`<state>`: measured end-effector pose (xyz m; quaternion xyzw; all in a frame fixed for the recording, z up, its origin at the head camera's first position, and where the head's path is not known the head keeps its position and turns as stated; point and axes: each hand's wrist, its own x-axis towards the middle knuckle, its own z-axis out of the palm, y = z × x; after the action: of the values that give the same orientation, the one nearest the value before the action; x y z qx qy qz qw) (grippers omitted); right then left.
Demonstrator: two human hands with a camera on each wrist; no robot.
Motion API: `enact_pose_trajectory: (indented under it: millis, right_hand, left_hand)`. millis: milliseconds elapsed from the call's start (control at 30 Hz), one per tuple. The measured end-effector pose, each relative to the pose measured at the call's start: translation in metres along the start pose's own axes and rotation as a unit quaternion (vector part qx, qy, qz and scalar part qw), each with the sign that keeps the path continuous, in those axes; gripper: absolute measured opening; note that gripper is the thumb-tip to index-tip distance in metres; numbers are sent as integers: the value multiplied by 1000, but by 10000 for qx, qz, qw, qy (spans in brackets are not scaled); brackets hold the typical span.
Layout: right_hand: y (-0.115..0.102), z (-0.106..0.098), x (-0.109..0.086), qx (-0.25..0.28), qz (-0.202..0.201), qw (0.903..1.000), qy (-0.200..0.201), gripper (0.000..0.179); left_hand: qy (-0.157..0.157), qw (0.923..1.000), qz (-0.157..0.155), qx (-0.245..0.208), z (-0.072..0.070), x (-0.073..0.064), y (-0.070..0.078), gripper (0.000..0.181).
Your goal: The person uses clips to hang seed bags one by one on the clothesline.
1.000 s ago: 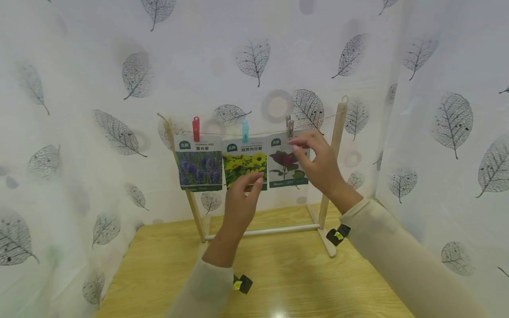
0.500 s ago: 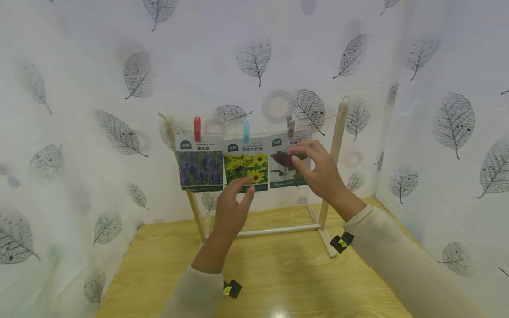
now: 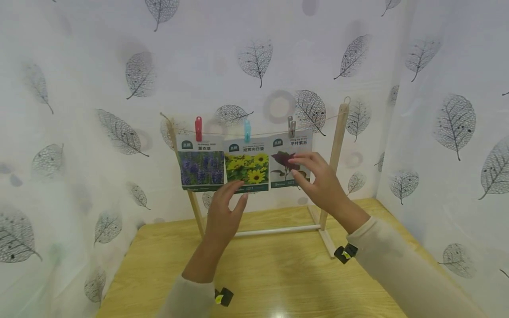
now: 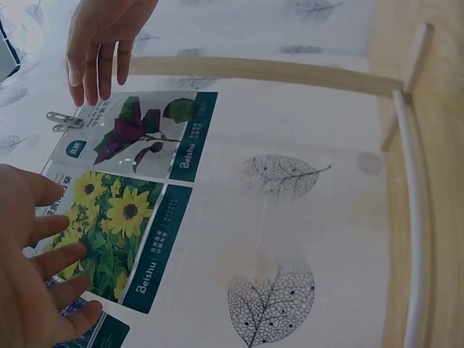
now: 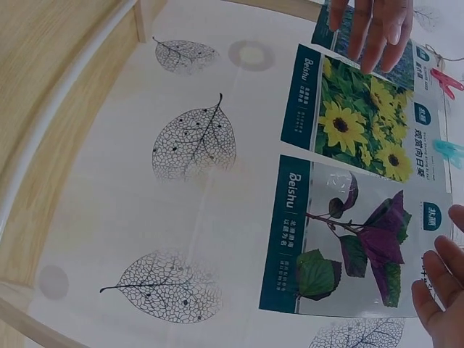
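Three seed packets hang side by side from a string: a lavender packet (image 3: 202, 165) under a red clothespin (image 3: 199, 128), a sunflower packet (image 3: 247, 165) under a light blue clothespin (image 3: 247, 130), and a purple-leaf packet (image 3: 283, 172) under a metal clip (image 3: 292, 128). My left hand (image 3: 224, 216) is in front of the lower edge of the sunflower packet, its fingers loosely bent and holding nothing. In front of the purple-leaf packet my right hand (image 3: 320, 183) is also relaxed with nothing in it. In the right wrist view, a gap separates the right hand's fingers (image 5: 444, 279) from its thumb.
A wooden stand with a right post (image 3: 339, 145) and a white bottom bar (image 3: 278, 230) carries the string (image 3: 266, 134). It rests on a wood-grain table (image 3: 270, 274). Leaf-patterned white curtain (image 3: 214, 53) encloses the back and sides.
My left hand has moved down and left, away from the sunflower packet's middle. My right hand has dropped lower from the top of the purple-leaf packet, uncovering its printed title.
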<state>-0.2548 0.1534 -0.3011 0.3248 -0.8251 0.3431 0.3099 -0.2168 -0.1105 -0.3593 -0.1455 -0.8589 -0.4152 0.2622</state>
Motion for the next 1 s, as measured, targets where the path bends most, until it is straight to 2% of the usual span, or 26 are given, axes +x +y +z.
enact_pose_trajectory:
  millis: [67, 333, 633, 833, 1000]
  right_hand:
    - [0, 1, -3, 12, 22, 10000, -38, 32]
    - [1, 8, -13, -115, -68, 9999, -70, 35]
    - [-4, 14, -26, -655, -135, 9977, -96, 44]
    - [-2, 19, -37, -861, 126, 9951, -476, 55]
    - [0, 22, -46, -921, 434, 9921, -727, 59]
  left_hand:
    - [39, 9999, 58, 85, -1, -1, -2, 42]
    - [-163, 9993, -299, 151, -4, -7, -6, 53]
    - [-331, 9980, -249, 478, -3, -15, -14, 59]
    - [-263, 9966, -472, 628, -4, -22, -14, 65]
    - [-159, 9957, -499, 762, -4, -26, -16, 67]
